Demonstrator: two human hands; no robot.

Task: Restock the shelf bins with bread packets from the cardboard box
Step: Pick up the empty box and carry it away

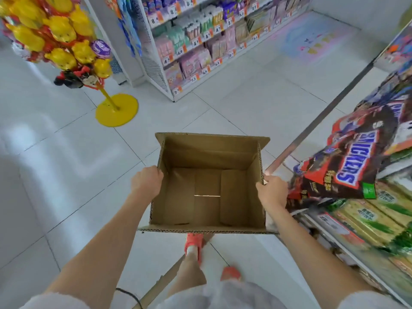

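Gripping the empty cardboard box (pixel 209 192) by opposite side walls, left hand (pixel 147 181) and right hand (pixel 273 190) clamp its rims; likely light, stiff, easily crushed.

A white tiled floor (pixel 66 175) was seen, with a yellow round stand base (pixel 116 109) and a white shelving unit (pixel 156 74) set on it.

Brown cardboard box (pixel 209 175); yellow stand base (pixel 116 109); orange shoes (pixel 194 243); white floor tiles (pixel 66 166).
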